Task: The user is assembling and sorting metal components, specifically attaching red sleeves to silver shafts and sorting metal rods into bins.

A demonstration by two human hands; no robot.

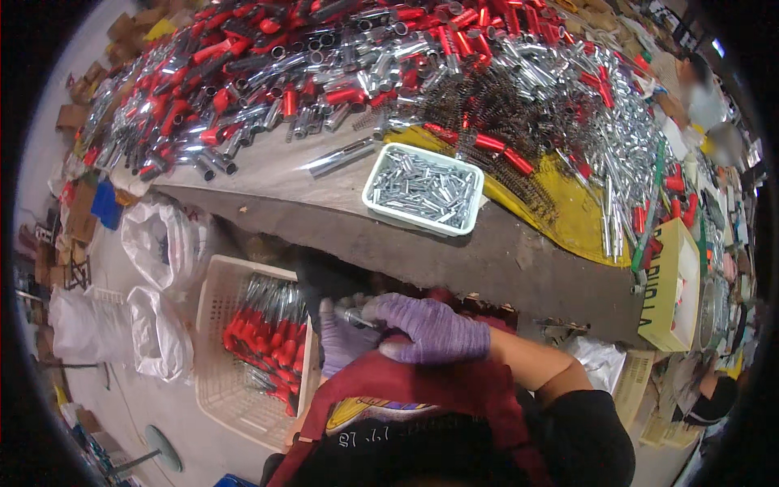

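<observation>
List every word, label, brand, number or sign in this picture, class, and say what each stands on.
Large dark letters on the side of the yellow carton at the right: lettering shows, but I won't copy it out.
Small pale lettering on the black shirt: too small and blurred to read surely.
Anything printed in the background: too small or blurred to tell.
</observation>
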